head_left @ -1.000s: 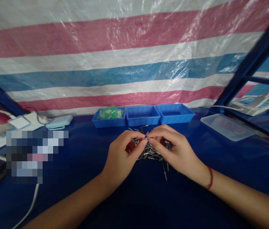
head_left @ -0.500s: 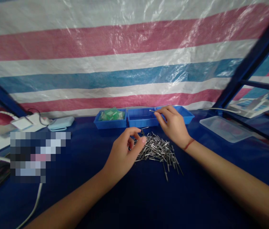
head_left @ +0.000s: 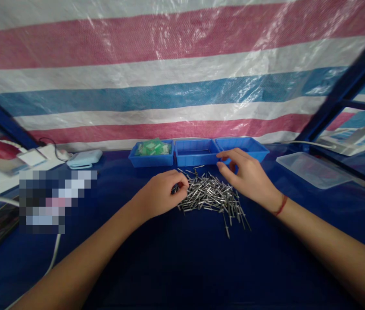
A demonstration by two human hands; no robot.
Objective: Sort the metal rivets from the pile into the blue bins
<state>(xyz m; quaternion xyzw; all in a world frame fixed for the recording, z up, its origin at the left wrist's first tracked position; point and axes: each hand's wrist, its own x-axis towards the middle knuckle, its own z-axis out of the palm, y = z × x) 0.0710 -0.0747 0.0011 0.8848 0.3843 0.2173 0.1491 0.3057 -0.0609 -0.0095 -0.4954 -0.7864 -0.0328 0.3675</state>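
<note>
A heap of small metal pins (head_left: 213,198) lies on the dark blue tabletop (head_left: 182,267). My left hand (head_left: 159,193) rests at the heap's left edge with its fingers curled down onto the pins; what they pinch is hidden. My right hand (head_left: 247,174) hovers over the heap's far right side, fingers loosely spread and nothing visible in them. It wears a red thread at the wrist. Behind the heap stand three blue trays: the left tray (head_left: 150,160) holds green-and-white parts, the middle tray (head_left: 196,158) and right tray (head_left: 253,146) look nearly bare.
A clear plastic lid (head_left: 311,170) lies at the right. A pale blue device (head_left: 80,159), white papers and a white cable (head_left: 51,258) sit at the left. A striped tarpaulin (head_left: 182,77) closes the back; a dark blue frame post (head_left: 337,99) slants at right.
My right hand carried a pin to the middle tray, then came back toward the heap with nothing in it. My left hand dropped from a raised pinch onto the heap's left edge.
</note>
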